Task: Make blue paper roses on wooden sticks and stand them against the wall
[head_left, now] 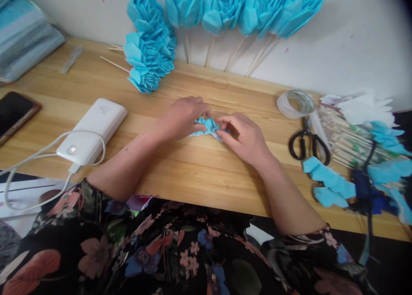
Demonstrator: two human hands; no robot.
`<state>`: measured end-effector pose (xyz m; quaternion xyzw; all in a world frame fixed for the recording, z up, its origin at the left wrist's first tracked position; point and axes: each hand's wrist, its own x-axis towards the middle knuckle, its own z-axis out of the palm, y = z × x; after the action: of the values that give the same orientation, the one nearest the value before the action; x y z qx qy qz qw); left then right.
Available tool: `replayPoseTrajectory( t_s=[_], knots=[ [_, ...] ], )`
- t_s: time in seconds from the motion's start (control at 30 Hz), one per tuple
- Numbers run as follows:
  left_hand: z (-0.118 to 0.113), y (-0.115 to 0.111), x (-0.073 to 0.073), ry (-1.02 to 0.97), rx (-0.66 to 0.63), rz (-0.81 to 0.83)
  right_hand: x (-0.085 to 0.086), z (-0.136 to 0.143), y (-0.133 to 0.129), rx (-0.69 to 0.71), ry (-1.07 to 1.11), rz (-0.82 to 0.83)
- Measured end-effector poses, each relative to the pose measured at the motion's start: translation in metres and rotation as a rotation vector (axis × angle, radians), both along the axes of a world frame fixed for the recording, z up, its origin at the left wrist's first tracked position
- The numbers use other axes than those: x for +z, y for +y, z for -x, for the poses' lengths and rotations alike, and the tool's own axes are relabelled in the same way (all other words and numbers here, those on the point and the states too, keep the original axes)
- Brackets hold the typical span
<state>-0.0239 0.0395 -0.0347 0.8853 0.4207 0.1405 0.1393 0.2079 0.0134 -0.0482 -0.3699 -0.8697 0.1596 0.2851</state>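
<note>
A small gathered strip of blue crepe-like paper (209,125) lies low over the wooden table, between my two hands. My left hand (186,116) bends over its left end, with the thumb and fingers closed on it. At the right end, my right hand (246,137) pinches the strip between thumb and fingertips. Parts of the paper are hidden under the fingers. Finished-looking blue paper flowers (223,7) on thin wooden sticks lean against the wall behind, and more blue flowers (146,56) lie bunched on the table to their left.
On the left are a white power bank (93,129) with a cable, a phone (16,112) and wrapped packs (28,37). To the right lie a tape roll (295,104), black-handled scissors (309,144), cut blue paper pieces (331,181) and a bundle of sticks (344,136).
</note>
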Motion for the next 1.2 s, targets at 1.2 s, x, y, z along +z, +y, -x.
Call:
replayPoseTrajectory(
  t_s=[1.2],
  knots=[
    [-0.009, 0.0, -0.005, 0.047, -0.102, 0.035, -0.002, 0.008, -0.003, -0.113, -0.273, -0.077]
  ],
)
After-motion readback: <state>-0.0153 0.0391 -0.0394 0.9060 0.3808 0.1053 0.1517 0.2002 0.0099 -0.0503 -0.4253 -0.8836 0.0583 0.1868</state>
